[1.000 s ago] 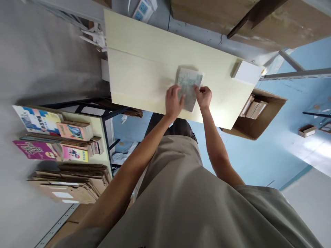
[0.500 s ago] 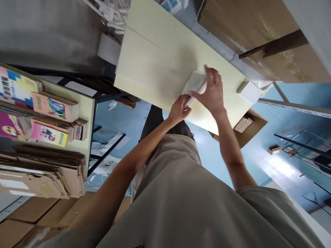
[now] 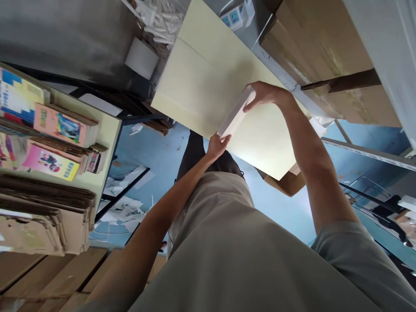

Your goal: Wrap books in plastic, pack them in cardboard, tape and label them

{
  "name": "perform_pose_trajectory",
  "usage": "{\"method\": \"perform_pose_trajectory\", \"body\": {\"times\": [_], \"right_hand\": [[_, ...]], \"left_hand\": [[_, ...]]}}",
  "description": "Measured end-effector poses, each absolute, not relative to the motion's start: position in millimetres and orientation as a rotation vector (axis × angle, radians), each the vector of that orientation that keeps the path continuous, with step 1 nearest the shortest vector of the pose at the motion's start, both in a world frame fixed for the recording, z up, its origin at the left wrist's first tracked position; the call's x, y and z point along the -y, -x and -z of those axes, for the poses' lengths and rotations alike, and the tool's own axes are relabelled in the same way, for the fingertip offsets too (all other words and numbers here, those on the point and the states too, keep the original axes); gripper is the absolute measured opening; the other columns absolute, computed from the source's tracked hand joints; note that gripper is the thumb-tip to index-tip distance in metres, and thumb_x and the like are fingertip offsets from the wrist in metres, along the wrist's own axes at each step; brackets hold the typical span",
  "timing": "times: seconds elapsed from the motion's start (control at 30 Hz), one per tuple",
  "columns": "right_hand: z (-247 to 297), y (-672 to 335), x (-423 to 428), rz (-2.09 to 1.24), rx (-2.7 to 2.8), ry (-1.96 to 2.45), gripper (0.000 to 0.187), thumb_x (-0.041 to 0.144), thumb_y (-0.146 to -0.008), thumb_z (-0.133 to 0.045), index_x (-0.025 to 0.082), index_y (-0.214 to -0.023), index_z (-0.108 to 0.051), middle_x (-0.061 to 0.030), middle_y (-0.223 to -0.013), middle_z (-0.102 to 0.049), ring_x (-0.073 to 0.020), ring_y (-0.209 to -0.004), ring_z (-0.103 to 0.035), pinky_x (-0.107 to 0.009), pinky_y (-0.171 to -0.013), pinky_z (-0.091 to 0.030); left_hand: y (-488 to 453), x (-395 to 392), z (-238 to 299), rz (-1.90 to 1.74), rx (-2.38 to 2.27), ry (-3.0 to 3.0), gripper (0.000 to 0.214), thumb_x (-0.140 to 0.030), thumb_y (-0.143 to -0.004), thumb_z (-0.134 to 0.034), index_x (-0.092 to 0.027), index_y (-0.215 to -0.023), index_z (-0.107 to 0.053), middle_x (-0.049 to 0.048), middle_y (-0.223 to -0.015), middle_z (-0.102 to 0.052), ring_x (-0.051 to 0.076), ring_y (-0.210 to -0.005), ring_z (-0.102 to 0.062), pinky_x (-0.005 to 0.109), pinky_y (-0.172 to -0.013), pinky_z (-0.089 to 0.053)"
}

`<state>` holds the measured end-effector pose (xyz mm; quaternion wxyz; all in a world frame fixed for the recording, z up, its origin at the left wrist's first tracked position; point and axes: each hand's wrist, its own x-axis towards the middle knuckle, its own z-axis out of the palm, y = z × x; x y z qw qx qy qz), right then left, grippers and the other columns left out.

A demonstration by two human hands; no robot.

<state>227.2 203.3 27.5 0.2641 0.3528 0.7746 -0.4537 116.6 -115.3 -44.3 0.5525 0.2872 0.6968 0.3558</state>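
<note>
A slim white block (image 3: 236, 112), either a stack of paper or a flat box, I cannot tell which, stands slanted over the pale yellow tabletop (image 3: 198, 73). My left hand (image 3: 218, 146) grips its near lower end at the table's front edge, thumb and fingers closed round the corner. Across the far upper end, my right hand (image 3: 261, 96) is wrapped with its fingers on the far side and the thumb on the near face. The block's broad far side is hidden from me.
Books and folded cardboard (image 3: 65, 130) lie on a shelf at left. Large cardboard cartons (image 3: 325, 43) stand behind the table at right. White scraps (image 3: 162, 21) and a white block (image 3: 142, 58) sit beyond its left end. An open carton (image 3: 286, 184) is below the right corner.
My right hand has closed on the far end of the white block, which now stands more upright. My left hand keeps hold of the near end. The view has shifted slightly.
</note>
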Motion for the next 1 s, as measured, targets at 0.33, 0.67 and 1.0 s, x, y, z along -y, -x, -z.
{"method": "perform_pose_trajectory", "body": {"times": [0.33, 0.67, 1.0], "right_hand": [[50.6, -216.2, -157.8, 0.997, -2.193, -1.367, 0.091, 0.053, -0.089, -0.106, 0.011, -0.161, -0.070, -0.0257, -0.165, -0.070, -0.0466, -0.158, -0.066, -0.064, -0.141, -0.051], [16.2, -164.9, -96.0, 0.670, -1.914, -1.878, 0.095, 0.044, -0.105, -0.090, 0.015, -0.184, -0.046, -0.0326, -0.189, -0.044, -0.0491, -0.177, -0.042, -0.070, -0.140, -0.047], [-14.1, -145.0, -6.4, 1.032, -1.818, -2.039, 0.101, 0.032, -0.102, -0.089, 0.024, -0.191, -0.042, -0.0271, -0.202, -0.027, -0.0515, -0.182, -0.035, -0.074, -0.139, -0.052]], "left_hand": [[-83.0, 91.9, 57.1, -0.479, -1.696, -0.449, 0.034, -0.031, -0.127, -0.053, -0.014, -0.119, -0.081, 0.0186, -0.116, -0.093, 0.024, -0.094, -0.093, 0.032, -0.090, -0.073], [-17.0, 45.5, 19.2, 0.029, -1.514, -0.981, 0.038, -0.032, -0.122, -0.056, -0.016, -0.104, -0.087, 0.0164, -0.103, -0.091, 0.033, -0.102, -0.090, 0.048, -0.112, -0.071], [39.6, -24.6, 35.9, 0.006, -1.477, -1.779, 0.095, -0.001, -0.093, -0.075, -0.013, -0.183, -0.051, 0.0291, -0.200, -0.031, 0.053, -0.190, -0.022, 0.079, -0.152, -0.022]]}}
